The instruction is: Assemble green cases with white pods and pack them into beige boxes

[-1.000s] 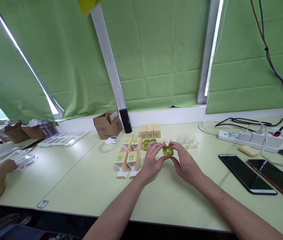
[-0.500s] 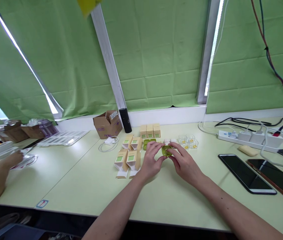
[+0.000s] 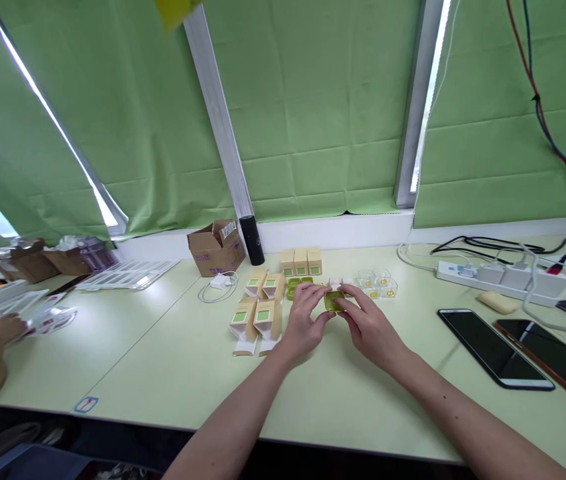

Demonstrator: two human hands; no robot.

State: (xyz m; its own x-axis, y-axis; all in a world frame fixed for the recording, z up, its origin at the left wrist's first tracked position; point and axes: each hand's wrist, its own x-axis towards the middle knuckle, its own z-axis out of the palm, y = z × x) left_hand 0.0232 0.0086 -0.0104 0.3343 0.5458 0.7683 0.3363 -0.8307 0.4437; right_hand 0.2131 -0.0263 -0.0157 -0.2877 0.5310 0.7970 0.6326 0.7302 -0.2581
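Observation:
Between my two hands is a small square olive-green container [image 3: 333, 301], held just above the table. My left hand [image 3: 307, 317] pinches its left side between thumb and fingers. On the opposite side, my right hand [image 3: 365, 323] grips it the same way. Left of my left hand stand several open beige cartons [image 3: 265, 317] with green labels and white flaps folded out. More green containers [image 3: 293, 287] sit behind my left hand, partly hidden. Beyond my right hand is a group of clear cups [image 3: 377, 283] with small yellow pieces in them.
Three closed beige cartons [image 3: 301, 261] stand at the back. A brown cardboard box [image 3: 216, 248] and a black cylinder [image 3: 251, 240] are near the wall. Two phones [image 3: 495, 348] and a white power strip [image 3: 500, 280] lie to the right. Another person's hand [image 3: 5, 330] handles plastic packets at the left.
My hands and the green container look almost unchanged. At the far left, the other person's hand has moved left and slightly down.

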